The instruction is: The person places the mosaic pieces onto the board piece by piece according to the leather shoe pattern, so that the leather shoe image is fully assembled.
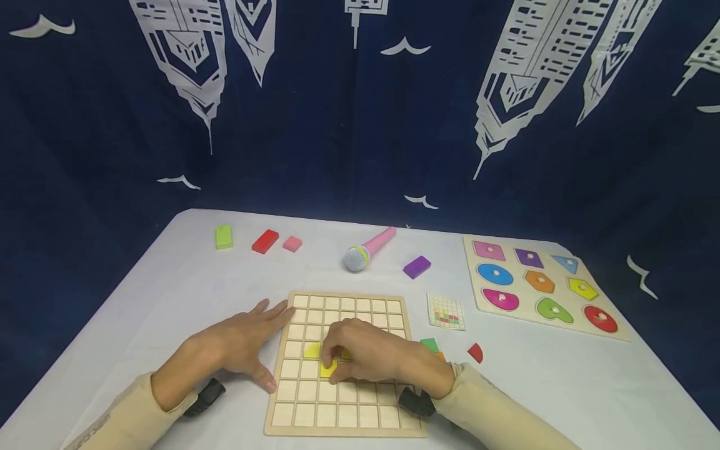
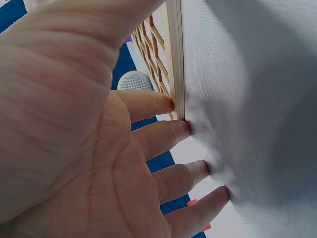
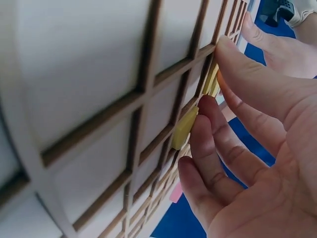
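Note:
A wooden grid board (image 1: 345, 431) lies on the table with square cells. My right hand (image 1: 365, 350) is over its middle and pinches a yellow tile (image 1: 328, 369) between thumb and fingertips, right at one cell. Up and to the left of it, a paler yellow piece (image 1: 312, 350) sits in a cell. Another yellow tile (image 3: 185, 130) shows beside the curled fingers in the right wrist view. My left hand (image 1: 242, 340) has its fingers spread, thumb and fingertips at the board's left edge; in the left wrist view the fingertips (image 2: 182, 128) meet the wooden rim and cloth.
Beyond the board lie a lime block (image 1: 224, 237), red block (image 1: 265, 241), pink block (image 1: 292, 244), toy microphone (image 1: 368, 250) and purple block (image 1: 417, 267). To the right are a pattern card (image 1: 446, 312), green piece (image 1: 430, 345), red wedge (image 1: 475, 352) and shape puzzle (image 1: 512, 300).

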Demonstrator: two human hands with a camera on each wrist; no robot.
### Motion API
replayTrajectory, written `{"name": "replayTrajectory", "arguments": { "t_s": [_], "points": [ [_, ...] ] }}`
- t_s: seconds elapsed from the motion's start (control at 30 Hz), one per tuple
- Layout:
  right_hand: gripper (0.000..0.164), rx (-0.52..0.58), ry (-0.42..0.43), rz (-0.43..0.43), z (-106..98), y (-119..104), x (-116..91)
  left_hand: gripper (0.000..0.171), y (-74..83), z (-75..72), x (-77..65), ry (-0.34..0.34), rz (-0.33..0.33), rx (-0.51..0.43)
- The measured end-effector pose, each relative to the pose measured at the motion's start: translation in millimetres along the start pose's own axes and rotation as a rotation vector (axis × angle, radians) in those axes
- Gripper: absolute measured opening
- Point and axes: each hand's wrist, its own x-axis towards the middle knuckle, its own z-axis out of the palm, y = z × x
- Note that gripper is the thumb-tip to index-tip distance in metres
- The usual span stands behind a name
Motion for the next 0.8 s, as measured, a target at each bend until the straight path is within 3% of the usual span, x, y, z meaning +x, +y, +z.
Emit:
{"name": "replayTrajectory", "arguments": {
  "t_s": [0.3, 0.57, 0.8],
  "points": [
    [0.008, -0.078, 0.037, -0.029, 4, -3, -14, 0.127, 0.1, 2.4, 1.2, -0.007, -0.011, -0.009],
    [0.035, -0.216, 0.025, -0.028, -1, -8, -45, 0.128, -1.2, 3.1, 0.0, -0.001, -0.001, 0.009],
    [0.046, -0.138, 0.064, 0.087, -21, 6, -77, 0.127, -0.9, 2.0, -1.2, 0.008, -0.005, -0.003]
  ]
}}
